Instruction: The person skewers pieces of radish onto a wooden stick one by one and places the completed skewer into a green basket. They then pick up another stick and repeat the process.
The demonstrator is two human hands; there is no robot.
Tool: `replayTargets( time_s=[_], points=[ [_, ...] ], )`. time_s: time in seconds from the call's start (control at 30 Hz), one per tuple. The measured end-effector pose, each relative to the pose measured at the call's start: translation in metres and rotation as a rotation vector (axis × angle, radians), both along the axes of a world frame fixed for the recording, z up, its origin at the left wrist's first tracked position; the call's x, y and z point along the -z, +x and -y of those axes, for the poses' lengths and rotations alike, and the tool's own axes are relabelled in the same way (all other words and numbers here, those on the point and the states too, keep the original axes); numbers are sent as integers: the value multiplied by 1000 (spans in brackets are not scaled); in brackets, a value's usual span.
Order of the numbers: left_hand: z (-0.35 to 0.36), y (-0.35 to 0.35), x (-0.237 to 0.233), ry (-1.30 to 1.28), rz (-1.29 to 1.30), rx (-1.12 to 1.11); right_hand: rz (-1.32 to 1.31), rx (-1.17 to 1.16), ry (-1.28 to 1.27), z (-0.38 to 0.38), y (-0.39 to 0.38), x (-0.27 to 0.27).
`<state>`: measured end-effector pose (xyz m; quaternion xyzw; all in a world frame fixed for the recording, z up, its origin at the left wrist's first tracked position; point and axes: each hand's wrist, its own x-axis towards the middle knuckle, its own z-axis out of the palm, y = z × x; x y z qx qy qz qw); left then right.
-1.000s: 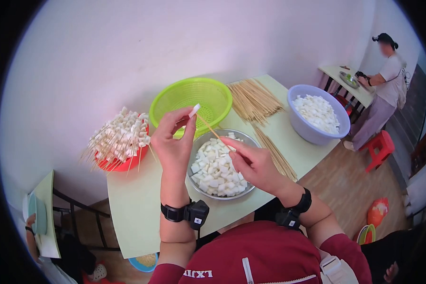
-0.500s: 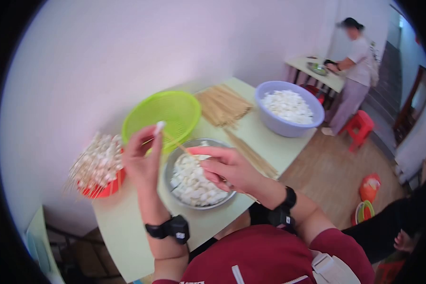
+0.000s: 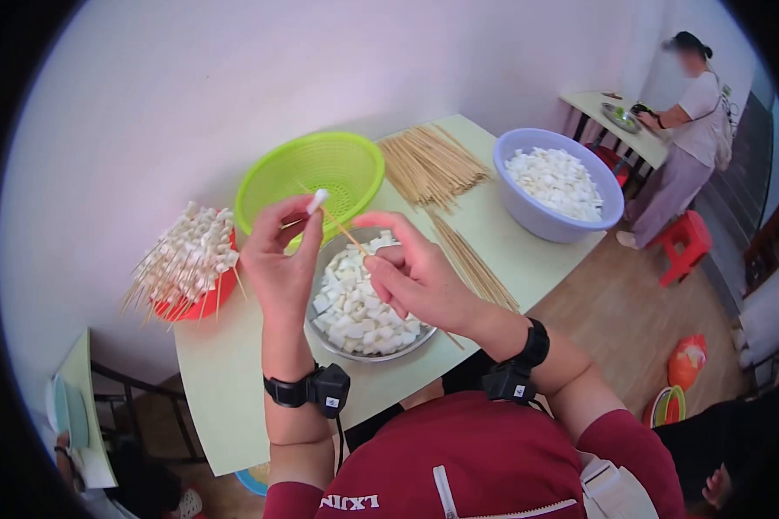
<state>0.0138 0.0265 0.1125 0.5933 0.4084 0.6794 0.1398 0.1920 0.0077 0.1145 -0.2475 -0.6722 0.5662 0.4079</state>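
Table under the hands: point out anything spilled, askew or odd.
Nothing on it looks spilled or damaged. Slightly untidy: the bare sticks lie fanned out unevenly, and the loaded sticks jut past the rim of the red bowl.

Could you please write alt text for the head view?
A person's left hand holds a white chunk pierced by a wooden skewer, which the right hand grips, near a metal bowl of white pieces. Also on the table are a red container of loaded skewers, a green basket, bare skewers and a lavender basin of white pieces.
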Motion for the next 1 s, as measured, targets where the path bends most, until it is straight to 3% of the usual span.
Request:
replayTargets(
  time_s=[0.5,0.7,0.77,1.0],
  points=[
    [13,23,-3,-8,-53,107,-227,3,-112,-23,-14,-8],
    [14,21,-8,-18,-90,75,-162,-81,-145,-25,-5,-16],
    [12,17,-7,-24,-98,30,-257,-31,-256,-16,-2,-14],
    [5,0,-7,10,-5,-56,109,-41,-167,10,27,7]
  ],
)
